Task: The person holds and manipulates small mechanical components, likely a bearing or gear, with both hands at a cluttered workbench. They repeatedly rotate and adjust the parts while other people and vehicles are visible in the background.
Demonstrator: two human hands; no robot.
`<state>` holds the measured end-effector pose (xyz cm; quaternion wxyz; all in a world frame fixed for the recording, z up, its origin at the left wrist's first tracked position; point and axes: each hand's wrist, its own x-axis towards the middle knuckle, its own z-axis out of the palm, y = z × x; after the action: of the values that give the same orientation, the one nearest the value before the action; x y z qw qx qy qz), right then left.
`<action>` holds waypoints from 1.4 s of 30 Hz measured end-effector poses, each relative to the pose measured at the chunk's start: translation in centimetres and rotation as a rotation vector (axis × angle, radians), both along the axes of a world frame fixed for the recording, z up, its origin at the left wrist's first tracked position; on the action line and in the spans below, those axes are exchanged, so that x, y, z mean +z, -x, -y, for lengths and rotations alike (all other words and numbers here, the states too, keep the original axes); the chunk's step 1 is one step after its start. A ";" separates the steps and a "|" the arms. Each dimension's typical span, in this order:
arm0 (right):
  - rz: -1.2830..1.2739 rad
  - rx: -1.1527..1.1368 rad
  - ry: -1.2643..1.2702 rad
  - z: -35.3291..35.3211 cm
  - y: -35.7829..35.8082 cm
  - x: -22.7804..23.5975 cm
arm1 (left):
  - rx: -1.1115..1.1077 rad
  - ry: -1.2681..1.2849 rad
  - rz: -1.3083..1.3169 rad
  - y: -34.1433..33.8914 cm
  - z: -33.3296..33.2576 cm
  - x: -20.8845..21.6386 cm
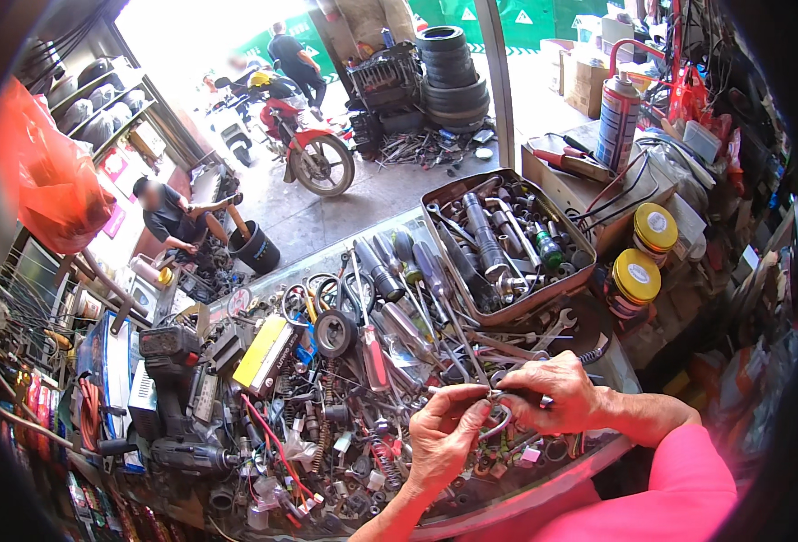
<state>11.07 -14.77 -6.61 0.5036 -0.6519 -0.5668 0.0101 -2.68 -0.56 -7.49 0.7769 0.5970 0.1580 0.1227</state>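
My left hand point(448, 434) and my right hand point(557, 393) meet over the near right part of a cluttered workbench. Both are closed, thumbs and fingertips pinched together around a small part too tiny to name. A short metallic end shows between the right fingers, its kind unclear. Beneath them lie loose nuts, springs and bits of hardware. Long screwdrivers reach toward my fingers from beyond, and a red-handled screwdriver point(374, 361) rests farther left. An open-ended spanner point(557, 329) lies just past my right hand.
A metal tray point(530, 305) full of tools stands beyond my hands. Right of it are yellow-lidded tubs point(635, 278) and a spray can point(616, 122). A cordless drill point(173, 361) lies left. Farther off are a red motorcycle point(308, 140), stacked tyres point(453, 81) and a seated person point(177, 217).
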 end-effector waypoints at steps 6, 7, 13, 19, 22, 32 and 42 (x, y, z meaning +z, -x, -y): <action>-0.007 0.050 -0.006 0.1 -0.1 0.1 | -0.034 0.080 0.065 -0.2 0.2 0.5; -0.077 0.039 0.032 0.2 0.0 0.4 | -0.034 0.084 0.071 -0.2 0.2 0.6; -0.087 -0.018 0.168 0.2 -0.5 0.1 | -0.038 0.049 0.031 -0.1 -0.1 0.3; -0.206 -0.084 0.163 0.1 0.0 1.1 | 0.050 0.272 0.031 -0.2 -0.9 -0.2; -0.158 -0.040 0.157 0.2 -0.2 0.6 | 0.069 0.178 0.011 -0.3 -0.8 0.0; -0.075 0.015 0.108 0.1 -0.2 0.4 | 0.074 0.122 -0.019 -0.2 -0.5 0.2; -0.011 0.001 0.075 -0.2 -0.7 -0.3 | 0.081 0.107 -0.008 -0.3 -0.5 0.2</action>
<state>11.73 -14.62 -6.90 0.4818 -0.6699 -0.5638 0.0352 -2.33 -0.05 -7.30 0.8013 0.5484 0.1916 0.1429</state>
